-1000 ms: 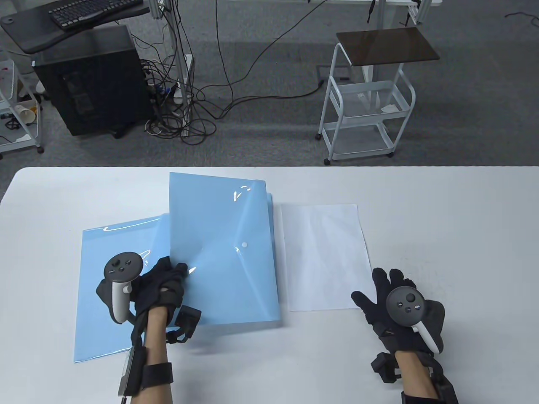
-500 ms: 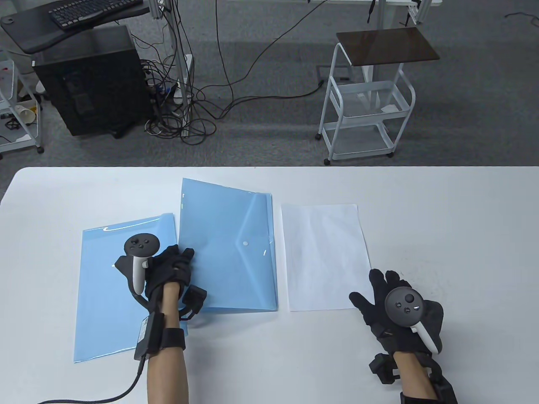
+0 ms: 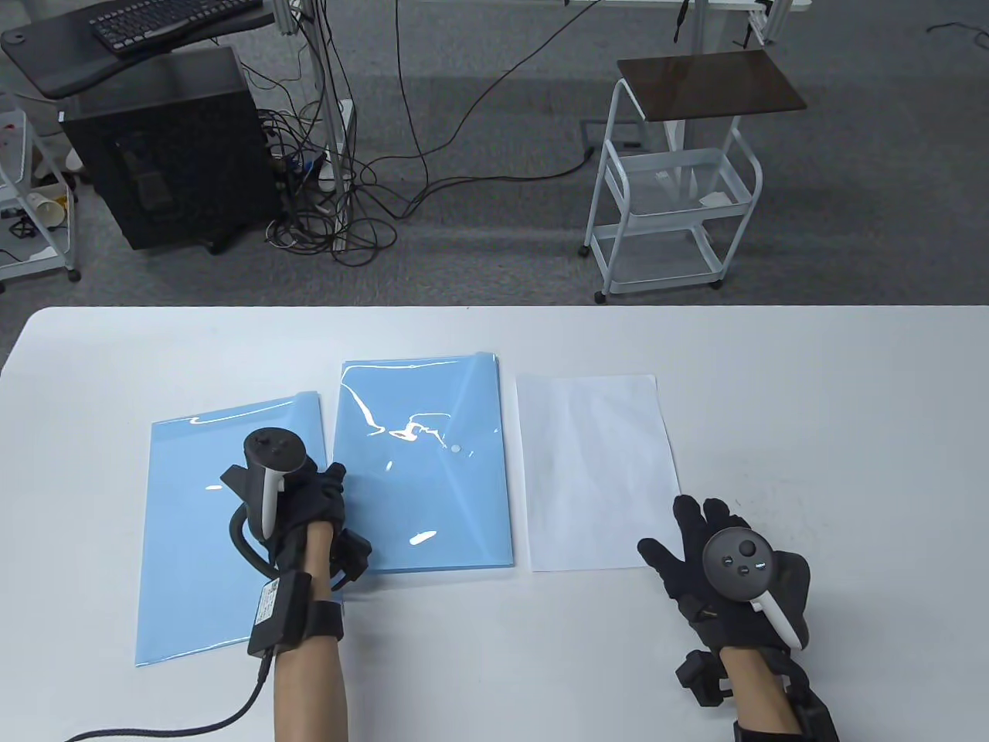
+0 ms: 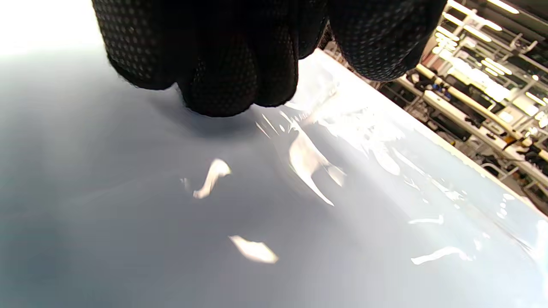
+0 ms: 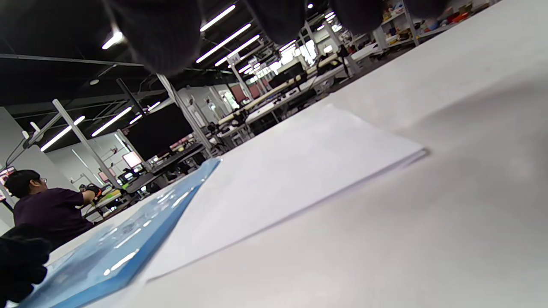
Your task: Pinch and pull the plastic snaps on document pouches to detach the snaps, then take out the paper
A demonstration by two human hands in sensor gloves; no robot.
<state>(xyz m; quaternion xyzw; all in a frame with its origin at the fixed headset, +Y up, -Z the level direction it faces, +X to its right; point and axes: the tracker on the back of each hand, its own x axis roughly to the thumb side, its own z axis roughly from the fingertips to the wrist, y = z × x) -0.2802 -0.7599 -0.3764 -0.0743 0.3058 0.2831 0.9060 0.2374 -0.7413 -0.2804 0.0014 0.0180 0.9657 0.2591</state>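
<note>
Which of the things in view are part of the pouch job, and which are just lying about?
Part of the job:
- middle blue pouch, with its snap
- left blue pouch
- white paper
- left hand on the middle pouch
- right hand on the table

Lying about:
- white cart
- computer tower
- keyboard
- floor cables

Grey carpet floor (image 3: 494, 255), white trolley (image 3: 672, 201), black computer tower (image 3: 166, 147), tangled cables (image 3: 340, 209)

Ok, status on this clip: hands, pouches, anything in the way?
Left hand fingers on middle blue plastic pouch, white snap closed. Right hand open on white table. White paper sheets beside. Nothing blocking.
</note>
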